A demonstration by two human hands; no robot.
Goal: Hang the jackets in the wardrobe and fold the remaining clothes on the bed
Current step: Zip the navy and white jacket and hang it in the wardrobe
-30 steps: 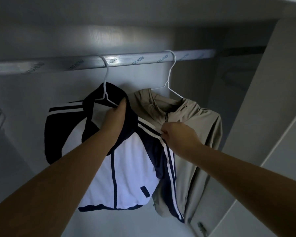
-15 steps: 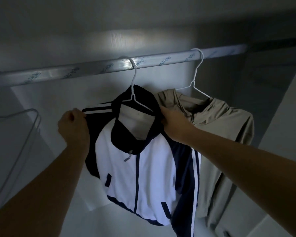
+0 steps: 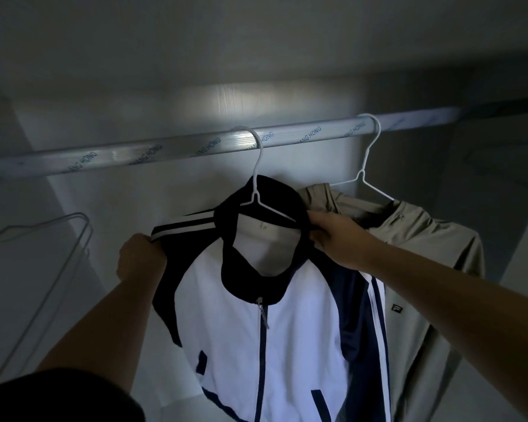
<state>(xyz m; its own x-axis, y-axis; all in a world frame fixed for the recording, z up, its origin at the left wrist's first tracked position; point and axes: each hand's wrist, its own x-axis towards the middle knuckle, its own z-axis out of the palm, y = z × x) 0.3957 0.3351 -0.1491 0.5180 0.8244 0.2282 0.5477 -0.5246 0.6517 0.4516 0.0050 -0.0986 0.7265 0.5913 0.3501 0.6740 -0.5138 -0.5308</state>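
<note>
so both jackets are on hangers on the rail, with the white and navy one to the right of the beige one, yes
Not right: in the head view the white and navy jacket hangs left of the beige jacket. Both are on hangers on the rail.

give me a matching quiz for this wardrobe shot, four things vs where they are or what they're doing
1 navy and white jacket
2 beige jacket
3 empty hanger
4 left hand

A bare, far left
B grips a striped shoulder
C furthest right on the rail
D zipped, a hand on each side

Pairs: 1-D, 2-C, 3-A, 4-B
</note>
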